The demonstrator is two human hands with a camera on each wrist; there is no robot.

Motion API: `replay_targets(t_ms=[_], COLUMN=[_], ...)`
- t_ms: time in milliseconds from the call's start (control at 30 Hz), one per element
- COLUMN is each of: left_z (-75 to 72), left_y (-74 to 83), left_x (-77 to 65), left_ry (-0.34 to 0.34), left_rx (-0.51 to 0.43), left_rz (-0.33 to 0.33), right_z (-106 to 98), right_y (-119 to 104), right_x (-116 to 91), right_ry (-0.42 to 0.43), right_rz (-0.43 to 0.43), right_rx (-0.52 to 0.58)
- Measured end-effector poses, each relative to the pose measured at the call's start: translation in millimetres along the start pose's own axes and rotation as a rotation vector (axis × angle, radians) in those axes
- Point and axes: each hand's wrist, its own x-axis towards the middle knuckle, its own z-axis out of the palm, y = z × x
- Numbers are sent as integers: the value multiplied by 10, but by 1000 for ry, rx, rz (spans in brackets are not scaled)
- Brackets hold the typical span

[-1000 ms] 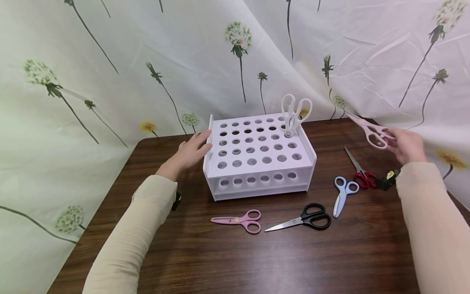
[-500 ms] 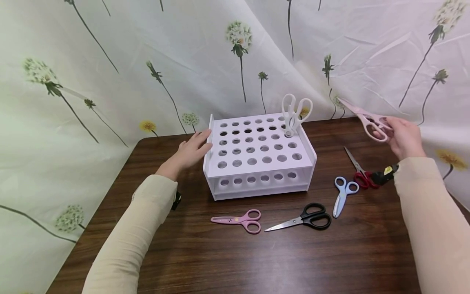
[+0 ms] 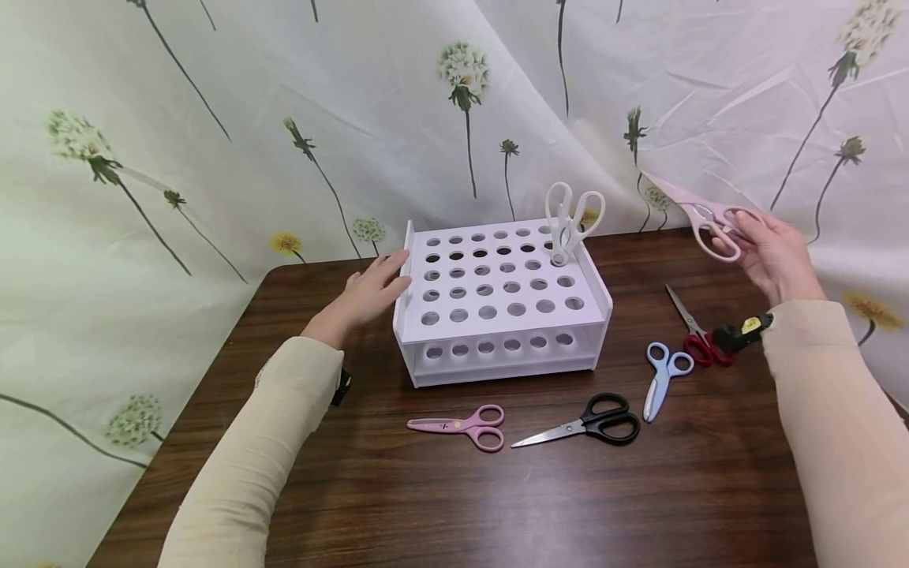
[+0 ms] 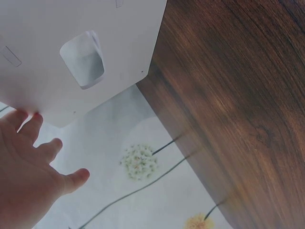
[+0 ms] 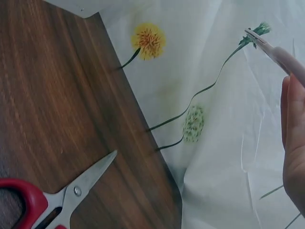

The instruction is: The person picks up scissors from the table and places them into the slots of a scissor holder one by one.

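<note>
Item, pale pink scissors (image 3: 690,202): raised off the table (image 3: 568,505), beyond the rack's right side and well apart from it. The right hand (image 3: 777,256) pinches them by the handles. We cannot tell whether a finger passes through a loop, the right wrist view cutting off the grip.

Axis: slanting, handles at the hand, tip up and leftward across the flowered cloth (image 3: 369,118). We take this slant as the relation that matters: the tip aims above the rack, where the holes face up.

Item, white rack (image 3: 499,300): two tiers of round holes, set between the hands, lying to the left of the right hand. The left hand (image 3: 365,292) is the nearer to it, fingers spread, fingertips resting on the edge of its left panel, thumb apart.

Item, white scissors (image 3: 559,258): standing in a hole at the rack's right edge, loops uppermost.

Items, lying on the table: pink scissors (image 3: 460,426) and black-handled scissors (image 3: 584,427) in front of the rack; light blue scissors (image 3: 660,383) to its right; red-handled scissors (image 3: 694,325) beside the blue pair, below the right hand in the head view.
</note>
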Motion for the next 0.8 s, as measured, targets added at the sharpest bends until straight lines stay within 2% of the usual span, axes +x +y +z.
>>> replay_targets(t_ms=[333, 800], left_z=[2, 6], left_y=[-13, -32], left_x=[11, 22], left_ry=[-7, -10], left_rx=[-4, -4], left_rz=[3, 2], right_z=[92, 292], right_y=[13, 29], right_x=[31, 50], right_ry=[-92, -137], right_rz=[-20, -65], right_rx=[36, 90])
